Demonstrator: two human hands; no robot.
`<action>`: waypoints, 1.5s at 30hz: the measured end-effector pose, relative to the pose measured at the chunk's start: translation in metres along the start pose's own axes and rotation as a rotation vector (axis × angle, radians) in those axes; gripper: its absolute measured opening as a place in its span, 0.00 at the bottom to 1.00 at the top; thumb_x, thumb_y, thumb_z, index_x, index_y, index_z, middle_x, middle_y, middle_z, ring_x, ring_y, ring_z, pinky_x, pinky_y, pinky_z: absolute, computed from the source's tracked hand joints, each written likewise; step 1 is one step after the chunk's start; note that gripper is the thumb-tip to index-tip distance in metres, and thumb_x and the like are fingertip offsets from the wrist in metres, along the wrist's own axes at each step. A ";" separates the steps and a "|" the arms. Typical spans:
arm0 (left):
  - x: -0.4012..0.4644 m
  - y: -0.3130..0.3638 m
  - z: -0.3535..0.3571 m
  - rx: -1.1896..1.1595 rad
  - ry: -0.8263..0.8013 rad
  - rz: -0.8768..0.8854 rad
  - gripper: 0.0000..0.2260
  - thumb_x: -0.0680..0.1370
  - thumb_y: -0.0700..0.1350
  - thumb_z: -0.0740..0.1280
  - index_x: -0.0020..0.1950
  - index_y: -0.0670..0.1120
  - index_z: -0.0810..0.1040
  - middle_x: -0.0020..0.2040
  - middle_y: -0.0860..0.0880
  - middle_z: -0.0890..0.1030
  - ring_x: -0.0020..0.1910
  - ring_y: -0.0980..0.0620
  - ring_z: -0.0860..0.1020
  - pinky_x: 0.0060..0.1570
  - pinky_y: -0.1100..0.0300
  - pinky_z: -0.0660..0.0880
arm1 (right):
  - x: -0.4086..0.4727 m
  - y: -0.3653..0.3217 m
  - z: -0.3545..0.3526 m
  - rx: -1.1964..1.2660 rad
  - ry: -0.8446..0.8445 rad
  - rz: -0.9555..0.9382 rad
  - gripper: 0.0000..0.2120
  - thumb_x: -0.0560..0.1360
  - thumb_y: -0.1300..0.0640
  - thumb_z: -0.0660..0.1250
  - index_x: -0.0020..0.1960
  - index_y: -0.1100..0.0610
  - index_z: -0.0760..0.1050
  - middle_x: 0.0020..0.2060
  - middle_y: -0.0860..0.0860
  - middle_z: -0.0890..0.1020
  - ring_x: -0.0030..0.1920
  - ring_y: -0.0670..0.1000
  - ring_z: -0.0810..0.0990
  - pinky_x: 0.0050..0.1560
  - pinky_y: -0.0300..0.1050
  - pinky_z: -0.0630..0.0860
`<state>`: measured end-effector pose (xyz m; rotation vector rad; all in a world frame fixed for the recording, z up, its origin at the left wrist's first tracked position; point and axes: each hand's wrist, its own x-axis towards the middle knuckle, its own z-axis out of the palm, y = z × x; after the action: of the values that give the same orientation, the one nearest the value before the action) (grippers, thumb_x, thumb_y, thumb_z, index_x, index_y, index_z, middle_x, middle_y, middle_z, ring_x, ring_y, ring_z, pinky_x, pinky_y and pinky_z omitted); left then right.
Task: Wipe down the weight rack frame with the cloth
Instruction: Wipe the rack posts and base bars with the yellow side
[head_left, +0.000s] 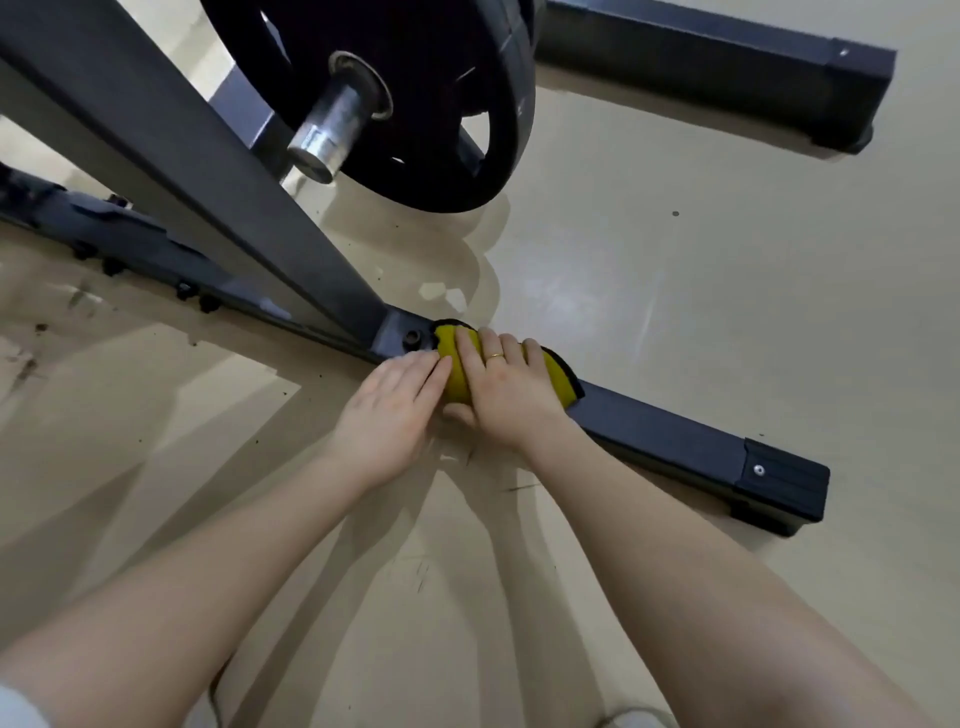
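The right hand (506, 392) grips and half hides the yellow cloth (457, 371) draped over the rack frame (660, 434), the flat, relaxed left hand (387, 415) touching it at nine o'clock.

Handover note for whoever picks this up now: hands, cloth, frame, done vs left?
Right hand: wrapped over the yellow cloth, pressing it onto the floor bar of the rack frame, just right of the joint where the slanted post meets it.
Left hand: fingers straight, tips touching the cloth's left edge and the bar.
Weight plate hangs on its peg above, untouched.
Done: cannot tell which parts are already wiped.
Left, likely: the bar out to its end cap, the post, the bolted bar on the left, the far foot.
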<state>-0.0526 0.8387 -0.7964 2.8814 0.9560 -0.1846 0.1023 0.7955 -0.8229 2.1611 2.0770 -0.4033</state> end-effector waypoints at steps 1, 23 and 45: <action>0.002 -0.003 0.000 0.034 0.006 0.001 0.30 0.62 0.35 0.73 0.65 0.35 0.74 0.61 0.36 0.77 0.59 0.38 0.77 0.59 0.43 0.72 | -0.008 0.013 -0.001 0.014 0.011 -0.031 0.37 0.78 0.37 0.53 0.77 0.56 0.47 0.74 0.58 0.59 0.70 0.60 0.62 0.68 0.55 0.57; 0.013 -0.003 -0.020 -0.091 -0.269 -0.132 0.26 0.81 0.39 0.54 0.77 0.43 0.50 0.78 0.48 0.46 0.76 0.52 0.41 0.73 0.59 0.47 | -0.009 -0.012 0.002 0.081 0.022 0.008 0.35 0.80 0.43 0.53 0.77 0.58 0.42 0.76 0.61 0.46 0.76 0.61 0.47 0.73 0.57 0.42; -0.059 -0.075 0.014 -0.028 0.012 -0.130 0.38 0.64 0.34 0.70 0.73 0.35 0.59 0.74 0.38 0.62 0.71 0.44 0.57 0.66 0.46 0.64 | 0.034 -0.060 0.016 0.025 0.452 -0.121 0.17 0.74 0.62 0.57 0.59 0.63 0.76 0.62 0.60 0.77 0.63 0.61 0.75 0.62 0.54 0.72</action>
<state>-0.1458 0.8621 -0.8064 2.7993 1.1399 -0.1626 0.0421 0.8272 -0.8416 2.3171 2.4448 0.0618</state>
